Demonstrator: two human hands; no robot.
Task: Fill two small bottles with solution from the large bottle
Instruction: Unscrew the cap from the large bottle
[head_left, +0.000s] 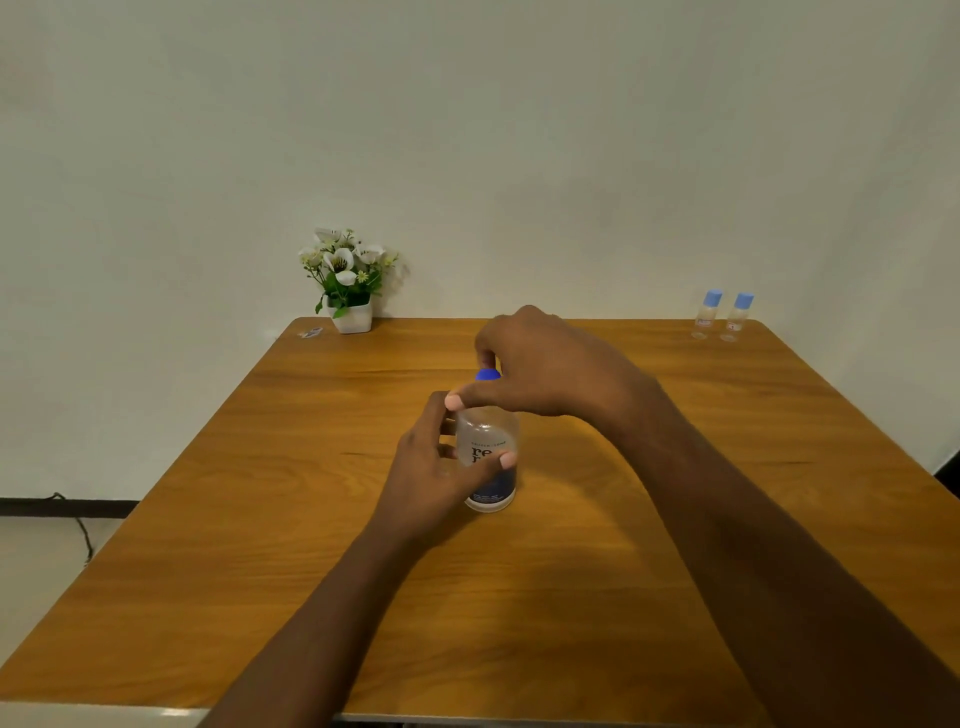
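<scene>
The large clear bottle (488, 457) with a dark label stands upright in the middle of the wooden table (571, 597). My left hand (431, 467) wraps around its body from the left. My right hand (540, 364) comes over the top, its fingers closed around the blue cap (487, 374), which is partly hidden. Two small clear bottles (705, 314) (736, 317) with light blue caps stand side by side at the table's far right corner, out of both hands' hold.
A small white pot of white flowers (347, 283) stands at the far left edge by the wall. A tiny scrap (310, 332) lies beside it. A black cable (78, 525) runs along the floor at left.
</scene>
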